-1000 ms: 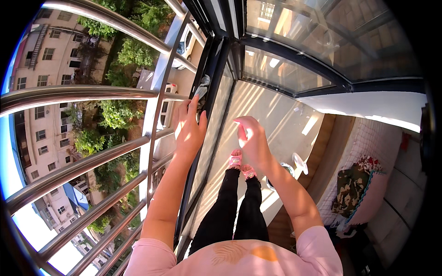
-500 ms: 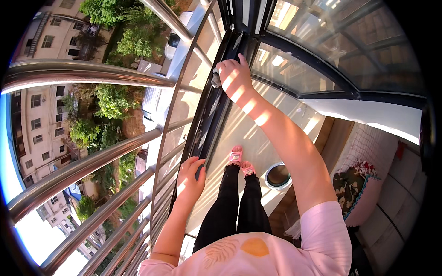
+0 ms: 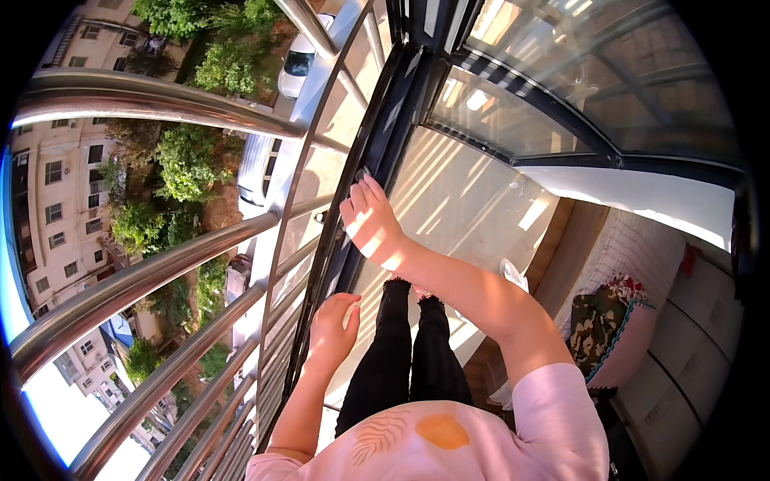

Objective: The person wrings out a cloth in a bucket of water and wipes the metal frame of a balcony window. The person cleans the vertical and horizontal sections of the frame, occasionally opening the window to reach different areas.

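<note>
My right hand (image 3: 371,222) is closed, with its fingertips down on the black window track (image 3: 383,120). A small grey bit of cloth (image 3: 362,174) pokes out past the fingers; the hand covers the rest. Lower down, my left hand (image 3: 331,330) lies against the near part of the frame, beside the metal railing. Its thumb stands apart from the fingers and nothing shows in it. My right forearm reaches across above the legs and hides most of the bucket, leaving part of its white rim (image 3: 513,274) visible.
Shiny metal bars (image 3: 160,280) run along the left, with trees, buildings and parked vehicles far below. A glass pane (image 3: 513,120) in a black frame stands at the upper right. To the right are a camouflage cloth (image 3: 595,325) and a pink cushion (image 3: 634,345). Sunlit pale floor lies below.
My right hand has slid along the track toward me with the cloth, from the far corner. Its forearm now covers much of the bucket. My left hand has moved slightly nearer me.
</note>
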`<state>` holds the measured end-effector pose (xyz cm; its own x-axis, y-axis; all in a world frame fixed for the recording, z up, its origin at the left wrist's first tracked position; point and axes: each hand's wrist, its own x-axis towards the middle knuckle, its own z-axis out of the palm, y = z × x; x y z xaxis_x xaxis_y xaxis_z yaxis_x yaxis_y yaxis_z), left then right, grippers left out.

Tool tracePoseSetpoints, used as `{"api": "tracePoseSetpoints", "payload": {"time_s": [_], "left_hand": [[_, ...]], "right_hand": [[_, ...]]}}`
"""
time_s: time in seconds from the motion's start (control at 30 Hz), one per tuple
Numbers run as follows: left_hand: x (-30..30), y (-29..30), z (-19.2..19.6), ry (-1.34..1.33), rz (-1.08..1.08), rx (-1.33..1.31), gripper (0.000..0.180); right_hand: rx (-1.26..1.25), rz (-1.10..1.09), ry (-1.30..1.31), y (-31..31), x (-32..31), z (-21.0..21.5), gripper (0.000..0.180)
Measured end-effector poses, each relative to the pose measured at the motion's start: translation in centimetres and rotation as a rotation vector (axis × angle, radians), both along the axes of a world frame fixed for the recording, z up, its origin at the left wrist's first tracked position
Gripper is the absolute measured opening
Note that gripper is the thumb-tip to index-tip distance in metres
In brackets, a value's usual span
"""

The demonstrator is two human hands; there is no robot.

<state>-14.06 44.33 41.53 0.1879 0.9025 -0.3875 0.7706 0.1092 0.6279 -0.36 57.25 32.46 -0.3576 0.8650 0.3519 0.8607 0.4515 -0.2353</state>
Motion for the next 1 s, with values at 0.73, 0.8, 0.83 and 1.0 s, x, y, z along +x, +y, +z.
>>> {"api": "tracePoseSetpoints", "payload": {"time_s": [0.73,0.8,0.83,1.0], "left_hand": [[-2.4,-3.6,0.7,-0.026,-0.007,-0.088,0.018],[-2.2,-3.6,0.8,-0.026,-0.012,-0.085,0.018],[-2.3,-3.6,0.8,-0.022,-0.015,-0.083,0.018],[-2.6,-3.8,1.2,-0.024,-0.019,-0.105,0.019]], "right_hand": [[0.067,0.190,0.102,7.4,4.6,0.4,0.013],[-0.001,0.198,-0.028,3.7,2.2,0.3,0.008],[0.014,0.208,0.030,3.5,2.2,0.3,0.007],[0.000,0.053,-0.127,9.2,5.7,0.2,0.008]]}}
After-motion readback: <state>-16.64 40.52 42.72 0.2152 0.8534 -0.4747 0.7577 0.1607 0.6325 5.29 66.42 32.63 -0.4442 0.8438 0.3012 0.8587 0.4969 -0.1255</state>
